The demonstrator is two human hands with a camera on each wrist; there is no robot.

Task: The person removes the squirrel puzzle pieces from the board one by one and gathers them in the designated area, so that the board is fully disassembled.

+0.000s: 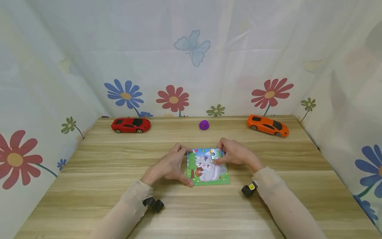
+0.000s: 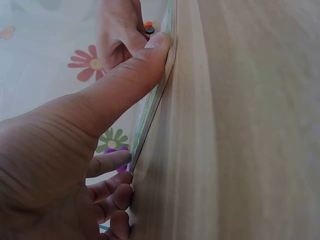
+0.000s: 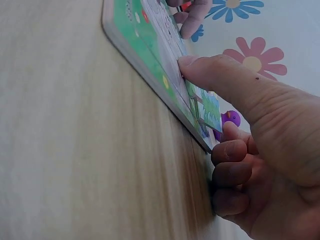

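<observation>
From the head camera, a picture puzzle board (image 1: pixel 208 167) lies flat near the middle of the wooden table (image 1: pixel 89 186). The left hand (image 1: pixel 168 166) braces the board's left edge, thumb along the near corner. The right hand (image 1: pixel 235 153) rests at the top right, its thumb pressing a loose piece (image 1: pixel 215 156) into the picture. A red toy car (image 1: pixel 130 125), a purple toy (image 1: pixel 204 124) and an orange toy car (image 1: pixel 267 125) stand along the far edge, well apart from the board.

The left wrist view shows the thumb (image 2: pixel 135 75) laid against the board's edge, fingers curled at its far corner — a steadying hold.

The right wrist view shows the thumb tip on the piece (image 3: pixel 207 107), which sits slightly raised, not yet flush; the other fingers curl against the board's corner.

The step in hand looks like seating this piece — the next move likely calls for even downward pressure while the left hand keeps the board from sliding.
</observation>
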